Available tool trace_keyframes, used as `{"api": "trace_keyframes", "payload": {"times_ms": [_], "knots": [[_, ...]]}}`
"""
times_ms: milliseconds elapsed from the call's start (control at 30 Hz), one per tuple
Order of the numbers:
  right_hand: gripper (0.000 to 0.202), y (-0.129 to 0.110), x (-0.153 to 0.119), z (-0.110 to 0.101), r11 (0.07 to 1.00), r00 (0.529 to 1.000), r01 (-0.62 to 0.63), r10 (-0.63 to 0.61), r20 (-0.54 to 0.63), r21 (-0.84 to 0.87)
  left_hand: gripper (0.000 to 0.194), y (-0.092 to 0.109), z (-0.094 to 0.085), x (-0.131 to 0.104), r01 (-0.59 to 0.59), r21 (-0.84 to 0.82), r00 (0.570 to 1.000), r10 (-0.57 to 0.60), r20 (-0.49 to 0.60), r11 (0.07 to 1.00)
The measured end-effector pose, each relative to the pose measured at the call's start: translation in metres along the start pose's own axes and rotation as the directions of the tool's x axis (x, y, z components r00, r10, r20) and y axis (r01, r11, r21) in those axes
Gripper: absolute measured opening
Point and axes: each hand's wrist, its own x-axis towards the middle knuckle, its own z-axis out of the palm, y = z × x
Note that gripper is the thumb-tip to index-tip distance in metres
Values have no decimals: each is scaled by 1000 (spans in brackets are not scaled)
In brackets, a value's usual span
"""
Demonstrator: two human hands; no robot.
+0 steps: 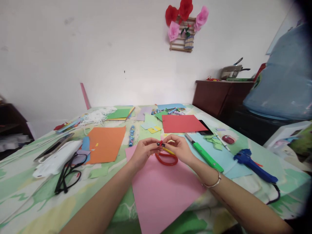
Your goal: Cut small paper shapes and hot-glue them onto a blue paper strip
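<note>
Both hands meet above a pink paper sheet (161, 195) in the middle of the table. My left hand (145, 150) pinches a small red piece (161, 143) between thumb and fingertips. On its other side my right hand (177, 148) is closed at the same red piece, its fingertips nearly touching the left ones. A thin yellow item (168, 150) shows by the right fingers; whether it is gripped I cannot tell. Just below the hands lies a red loop handle (167, 162), partly hidden by them. The rest of that tool is out of sight.
Right of my hands lie a green-handled knife (207, 156), a blue glue gun (255, 165) and a phone (206, 130). A red sheet (184, 123) lies behind. Leftward are an orange sheet (107, 143), black glasses (67, 174), a white power strip (57, 159) and white string (98, 116).
</note>
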Motion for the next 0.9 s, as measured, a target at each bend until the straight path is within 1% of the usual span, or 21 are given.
{"api": "trace_keyframes", "payload": {"times_ms": [67,200,300,567,900], "knots": [[18,0,0,0,1000,1000,2,-2,-1,10,16,0,0,-1,-21,21,1000,21,20,1000],[18,-1,0,0,1000,1000,9,-9,4,9,18,-4,0,0,-81,144,996,76,42,986],[19,-3,0,1,1000,1000,6,-6,15,7,18,-5,-1,1,-96,197,995,89,47,976],[21,-5,0,1,1000,1000,10,-9,6,-18,23,-5,0,1,-86,205,996,80,40,975],[21,5,3,-2,999,999,42,-42,-15,-27,21,-7,-1,2,-77,193,997,72,36,978]]}}
